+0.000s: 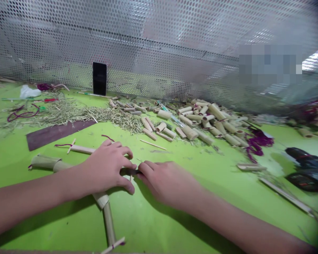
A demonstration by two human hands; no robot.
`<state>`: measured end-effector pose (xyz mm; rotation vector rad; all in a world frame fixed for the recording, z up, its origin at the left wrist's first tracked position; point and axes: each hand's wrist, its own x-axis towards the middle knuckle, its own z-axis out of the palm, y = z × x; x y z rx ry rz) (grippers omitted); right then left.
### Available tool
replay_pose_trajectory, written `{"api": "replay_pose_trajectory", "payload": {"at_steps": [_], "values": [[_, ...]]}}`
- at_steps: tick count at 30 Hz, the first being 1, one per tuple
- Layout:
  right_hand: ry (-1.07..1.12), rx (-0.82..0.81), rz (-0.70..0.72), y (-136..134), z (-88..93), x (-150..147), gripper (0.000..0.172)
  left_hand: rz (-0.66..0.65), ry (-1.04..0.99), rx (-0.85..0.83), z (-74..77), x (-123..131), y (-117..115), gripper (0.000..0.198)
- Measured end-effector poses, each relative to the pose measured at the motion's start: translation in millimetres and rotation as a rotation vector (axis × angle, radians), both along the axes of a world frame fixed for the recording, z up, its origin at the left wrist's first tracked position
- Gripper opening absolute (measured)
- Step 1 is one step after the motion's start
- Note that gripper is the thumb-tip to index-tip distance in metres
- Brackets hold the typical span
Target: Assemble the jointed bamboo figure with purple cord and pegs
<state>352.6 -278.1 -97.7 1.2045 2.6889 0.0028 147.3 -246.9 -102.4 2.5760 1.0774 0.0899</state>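
Observation:
My left hand (106, 169) arches over the jointed bamboo pieces, with its thumb and fingers apart. Its fingertips are near a small dark, narrow object (129, 171), whose kind I cannot make out. The other end of that object is pinched in my right hand (166, 181). A thin pale stick (131, 178) shows below it, between the hands. Under my left wrist lie linked bamboo tubes (102, 200), with one long tube (109, 224) pointing toward me. Beyond my left hand, a bamboo piece (82, 149) has a short cross stick and purple cord. My palm hides part of these pieces.
A pile of cut bamboo tubes (214, 120) and shavings (113, 118) spreads across the green table (153, 233). A phone (99, 78) leans on the perforated metal screen (148, 42). A brown strip (58, 134) lies left; purple cord (257, 143) and a power tool (307, 169) lie right.

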Motion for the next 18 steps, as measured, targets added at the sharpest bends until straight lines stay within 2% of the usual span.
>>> {"api": "replay_pose_trajectory", "payload": {"at_steps": [18], "values": [[-0.041,0.024,0.016,-2.2,1.5,0.2,0.024,0.001,-0.027,-0.001,-4.7,-1.5,1.5,0.045]]}}
